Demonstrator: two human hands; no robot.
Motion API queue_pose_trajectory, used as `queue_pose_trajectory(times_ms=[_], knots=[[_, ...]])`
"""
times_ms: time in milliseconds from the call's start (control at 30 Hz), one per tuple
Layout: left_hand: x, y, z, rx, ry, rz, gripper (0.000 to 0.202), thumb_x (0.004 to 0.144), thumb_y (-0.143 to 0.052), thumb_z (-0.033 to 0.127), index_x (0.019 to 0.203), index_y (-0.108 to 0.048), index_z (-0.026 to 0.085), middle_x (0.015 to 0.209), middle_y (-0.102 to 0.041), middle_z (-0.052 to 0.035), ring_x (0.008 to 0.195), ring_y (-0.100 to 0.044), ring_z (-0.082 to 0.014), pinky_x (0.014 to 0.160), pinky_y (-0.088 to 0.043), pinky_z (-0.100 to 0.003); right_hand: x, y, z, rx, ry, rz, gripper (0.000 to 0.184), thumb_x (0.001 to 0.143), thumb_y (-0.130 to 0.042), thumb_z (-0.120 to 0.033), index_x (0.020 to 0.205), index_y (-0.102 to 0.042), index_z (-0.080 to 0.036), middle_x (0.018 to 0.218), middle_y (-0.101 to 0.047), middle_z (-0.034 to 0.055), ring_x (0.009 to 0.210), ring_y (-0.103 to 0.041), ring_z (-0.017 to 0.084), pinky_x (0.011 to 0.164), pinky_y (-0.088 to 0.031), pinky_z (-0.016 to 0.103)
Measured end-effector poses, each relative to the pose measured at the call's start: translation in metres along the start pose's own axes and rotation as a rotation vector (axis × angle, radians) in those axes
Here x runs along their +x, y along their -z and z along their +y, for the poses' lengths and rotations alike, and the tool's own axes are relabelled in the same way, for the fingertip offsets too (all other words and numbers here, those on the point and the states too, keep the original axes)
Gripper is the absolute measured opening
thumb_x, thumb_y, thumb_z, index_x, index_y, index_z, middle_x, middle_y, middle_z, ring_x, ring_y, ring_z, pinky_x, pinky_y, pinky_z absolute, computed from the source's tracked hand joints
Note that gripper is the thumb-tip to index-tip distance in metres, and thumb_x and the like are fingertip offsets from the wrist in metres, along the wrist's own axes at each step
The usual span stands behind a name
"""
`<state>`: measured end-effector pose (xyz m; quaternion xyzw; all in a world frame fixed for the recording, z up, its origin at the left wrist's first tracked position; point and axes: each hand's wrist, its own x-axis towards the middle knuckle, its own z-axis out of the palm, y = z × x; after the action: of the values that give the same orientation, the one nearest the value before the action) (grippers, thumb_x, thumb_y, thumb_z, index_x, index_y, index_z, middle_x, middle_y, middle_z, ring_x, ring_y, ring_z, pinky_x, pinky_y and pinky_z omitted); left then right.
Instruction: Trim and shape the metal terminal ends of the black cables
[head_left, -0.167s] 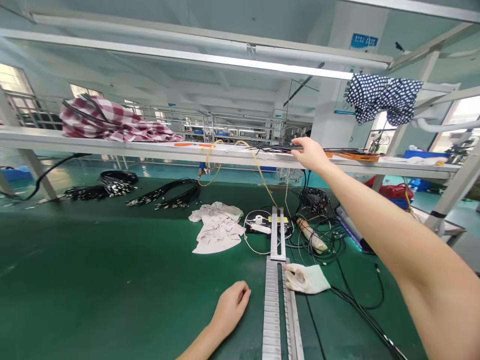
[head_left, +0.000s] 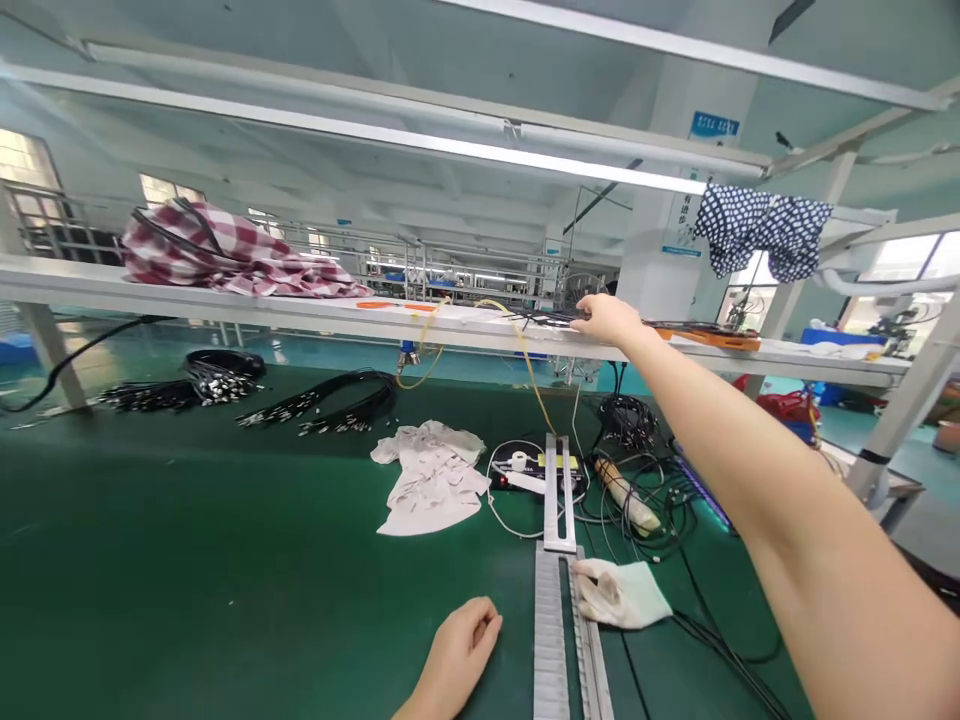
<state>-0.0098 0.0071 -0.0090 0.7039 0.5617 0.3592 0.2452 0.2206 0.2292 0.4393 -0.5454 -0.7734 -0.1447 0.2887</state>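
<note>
My right hand (head_left: 611, 318) reaches up to the white shelf (head_left: 315, 312) and rests, fingers curled down, on a bundle of thin black cables (head_left: 544, 318) lying there. Whether it grips them is hidden. My left hand (head_left: 459, 652) lies on the green table (head_left: 187, 560) with its fingers loosely curled and nothing in it, just left of a metal slotted rail (head_left: 559, 640). A white glove (head_left: 626, 592) lies right of the rail.
A crumpled white cloth (head_left: 431, 478), a black device with a white roll (head_left: 525, 465), tangled black cables (head_left: 637, 470) and cable bundles (head_left: 315, 405) lie on the table. A checked cloth (head_left: 225, 255) sits on the shelf; a dotted cloth (head_left: 765, 232) hangs at right.
The view has shifted slightly. My right hand has lowered onto the cables on the shelf. My left hand stays where it was on the table.
</note>
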Motion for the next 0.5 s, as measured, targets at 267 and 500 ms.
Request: queue_pose_trajectory(times_ms=[267,500], knots=[[0.006,0.001,-0.013,0.007,0.015,-0.054,0.028,0.096,-0.044,0.036,0.077,-0.057,0.02,0.075,-0.057,-0.0018,0.069,-0.054,-0.0171,0.065,-0.036,-0.027,0.023,0.004,-0.006,-0.251,0.002,0.008,0.033,0.085,-0.066,-0.051,0.099,-0.077,-0.023,0.106,-0.074,0.0131,0.098,-0.067,0.03,0.086,-0.05,0.04],[0.006,0.003,-0.008,0.023,0.036,-0.066,0.029,0.096,-0.041,0.037,0.076,-0.055,0.02,0.076,-0.058,-0.0023,0.071,-0.055,-0.0178,0.066,-0.037,-0.027,0.019,0.02,0.01,-0.258,-0.158,0.376,0.038,0.098,-0.045,-0.043,0.11,-0.072,-0.019,0.105,-0.072,0.0181,0.096,-0.064,0.031,0.082,-0.046,0.04]])
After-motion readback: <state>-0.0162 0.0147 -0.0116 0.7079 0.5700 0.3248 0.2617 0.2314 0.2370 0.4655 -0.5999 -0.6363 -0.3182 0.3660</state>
